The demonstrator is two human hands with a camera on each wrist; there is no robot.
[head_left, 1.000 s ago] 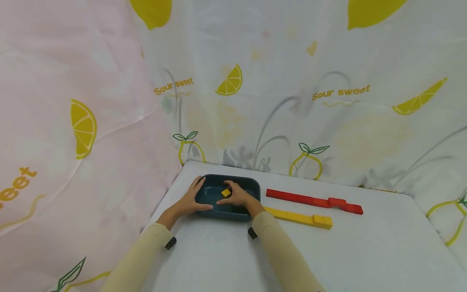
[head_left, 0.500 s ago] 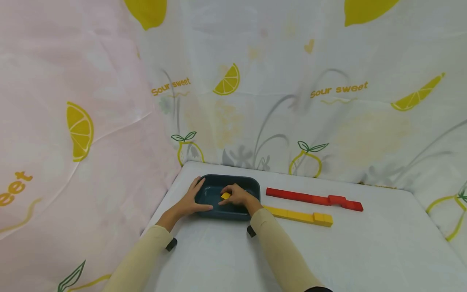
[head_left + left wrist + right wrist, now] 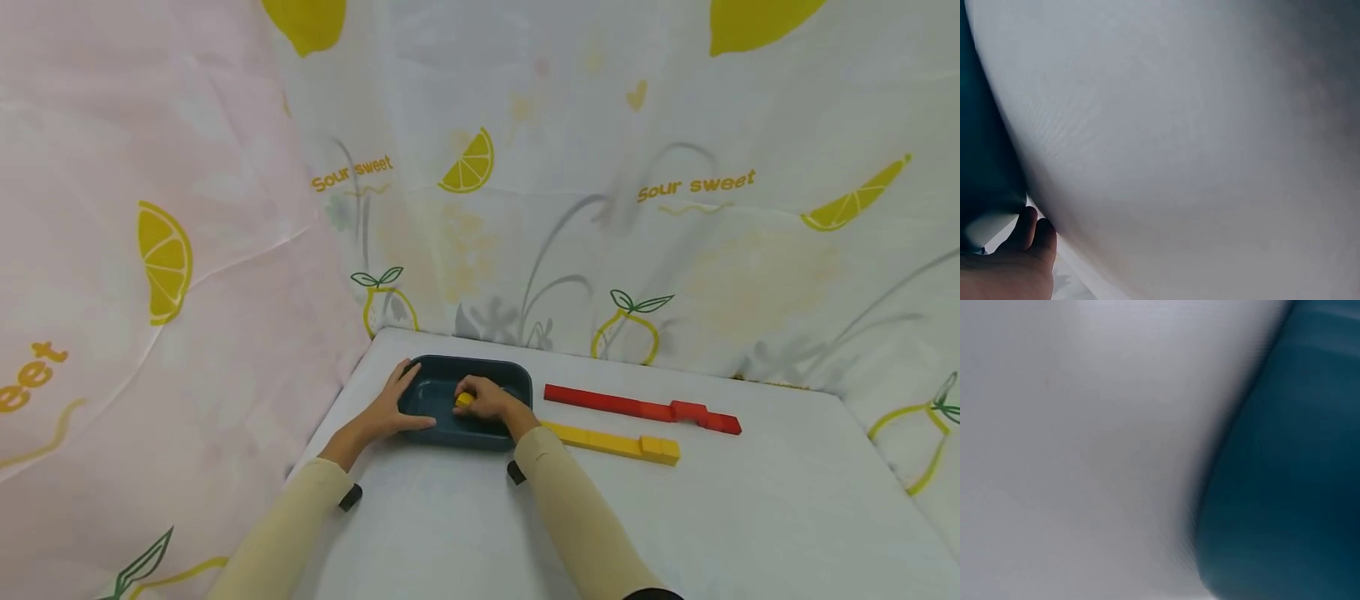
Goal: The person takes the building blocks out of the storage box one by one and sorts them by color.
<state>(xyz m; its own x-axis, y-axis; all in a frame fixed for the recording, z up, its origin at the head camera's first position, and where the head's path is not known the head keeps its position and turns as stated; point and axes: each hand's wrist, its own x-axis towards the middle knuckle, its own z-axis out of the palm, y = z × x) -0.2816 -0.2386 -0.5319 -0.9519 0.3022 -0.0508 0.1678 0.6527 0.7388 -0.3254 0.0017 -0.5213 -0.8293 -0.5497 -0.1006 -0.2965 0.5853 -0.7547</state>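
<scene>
A dark blue rectangular dish (image 3: 442, 439) with raised sides stands on the white table. My left hand (image 3: 381, 414) holds its left end, the thumb along the near rim and the fingers at the far left corner. Inside the dish, my right hand (image 3: 489, 400) pinches a small yellow block (image 3: 464, 401) between thumb and fingers, which partly cover it. The left wrist view catches bent fingers (image 3: 1038, 240) of the left hand close against the dish's outer wall. In the right wrist view only the dish's side (image 3: 1285, 487) and the table appear; the right hand is out of sight there.
Right of the dish lies a row of red blocks (image 3: 600, 402), with one raised near its right end. Nearer me runs a row of yellow blocks (image 3: 607, 442), its left end hidden behind my right arm. Lemon-print cloth (image 3: 480, 233) hangs behind the table.
The right hand's fingers have closed in on the yellow block, which was more exposed between spread fingers a second ago. My left hand and the dish stay in place.
</scene>
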